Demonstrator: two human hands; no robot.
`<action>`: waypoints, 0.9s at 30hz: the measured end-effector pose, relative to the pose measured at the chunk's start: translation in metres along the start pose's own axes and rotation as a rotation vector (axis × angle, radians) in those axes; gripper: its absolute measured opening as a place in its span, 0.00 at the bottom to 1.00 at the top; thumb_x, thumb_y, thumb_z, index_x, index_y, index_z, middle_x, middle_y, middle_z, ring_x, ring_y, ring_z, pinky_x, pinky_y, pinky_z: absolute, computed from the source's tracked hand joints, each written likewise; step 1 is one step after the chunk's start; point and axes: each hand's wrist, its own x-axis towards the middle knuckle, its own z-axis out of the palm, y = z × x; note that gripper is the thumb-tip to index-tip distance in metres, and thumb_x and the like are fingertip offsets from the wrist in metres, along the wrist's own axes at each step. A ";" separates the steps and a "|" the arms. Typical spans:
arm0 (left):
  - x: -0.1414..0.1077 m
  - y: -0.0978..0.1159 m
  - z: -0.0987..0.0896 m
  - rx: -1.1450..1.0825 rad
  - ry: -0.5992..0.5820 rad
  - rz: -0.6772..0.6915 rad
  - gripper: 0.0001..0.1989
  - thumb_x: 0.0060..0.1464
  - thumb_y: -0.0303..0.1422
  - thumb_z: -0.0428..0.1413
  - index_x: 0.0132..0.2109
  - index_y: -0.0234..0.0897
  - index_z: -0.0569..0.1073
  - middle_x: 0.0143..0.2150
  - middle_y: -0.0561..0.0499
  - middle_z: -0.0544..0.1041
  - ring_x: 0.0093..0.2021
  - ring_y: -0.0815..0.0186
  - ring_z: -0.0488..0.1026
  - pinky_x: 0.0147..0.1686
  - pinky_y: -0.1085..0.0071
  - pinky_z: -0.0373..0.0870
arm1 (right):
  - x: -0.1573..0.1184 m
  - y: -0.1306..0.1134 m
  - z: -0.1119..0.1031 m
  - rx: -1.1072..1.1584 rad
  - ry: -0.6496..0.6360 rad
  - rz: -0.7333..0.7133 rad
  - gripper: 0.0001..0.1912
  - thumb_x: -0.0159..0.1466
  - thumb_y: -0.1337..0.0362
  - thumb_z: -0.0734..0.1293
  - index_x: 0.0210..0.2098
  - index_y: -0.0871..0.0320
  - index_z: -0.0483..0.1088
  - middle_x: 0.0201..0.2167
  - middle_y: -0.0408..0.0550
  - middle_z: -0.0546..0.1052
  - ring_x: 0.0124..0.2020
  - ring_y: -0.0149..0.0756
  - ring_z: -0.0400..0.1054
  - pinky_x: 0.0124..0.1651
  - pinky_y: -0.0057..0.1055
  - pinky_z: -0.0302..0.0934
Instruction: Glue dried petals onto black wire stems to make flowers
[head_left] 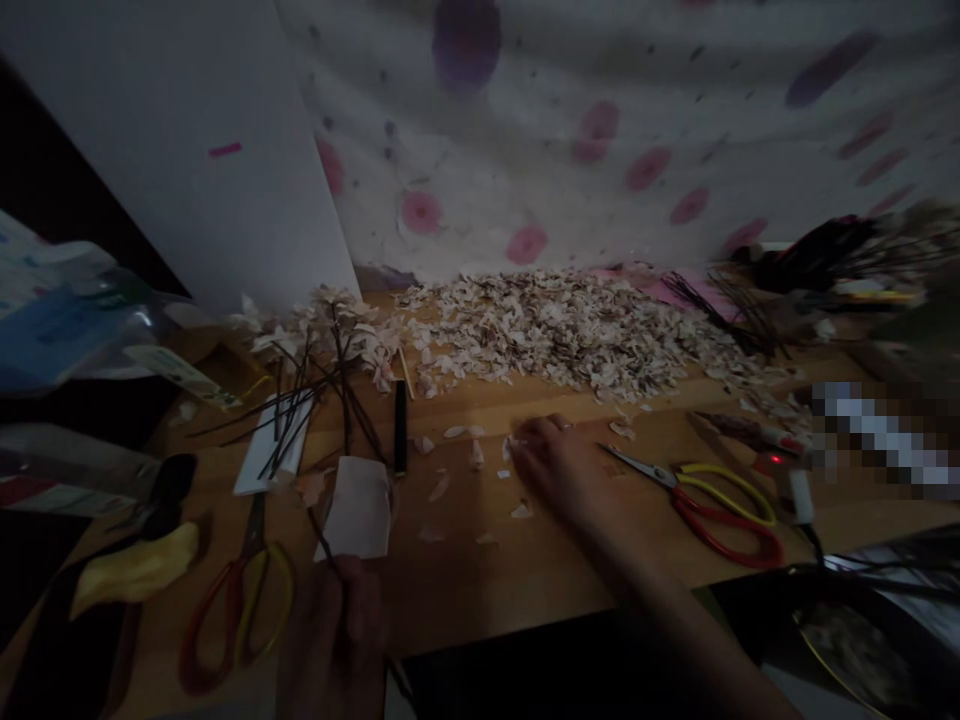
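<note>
Looks like a craft corner, probably in a home, judging by the pink-spotted cloth (pixel 517 150) hung behind a wooden tabletop (pixel 442 590) strewn with pale petals (pixel 555 325), dark stems (pixel 346 390), two pairs of scissors (pixel 670 482) and a corded glue gun (pixel 799 495).

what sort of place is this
Probably a craft workspace, perhaps at home: a heap of pale petal-like pieces, two pairs of scissors and what looks like a glue gun lie on a wooden table.
</note>
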 end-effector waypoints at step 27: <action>-0.002 -0.004 0.010 -0.008 0.030 -0.089 0.16 0.44 0.44 0.68 0.29 0.35 0.76 0.16 0.59 0.62 0.14 0.78 0.55 0.14 0.79 0.55 | 0.026 0.005 0.010 0.153 -0.076 0.052 0.09 0.55 0.78 0.67 0.26 0.57 0.67 0.30 0.47 0.72 0.35 0.36 0.66 0.39 0.31 0.57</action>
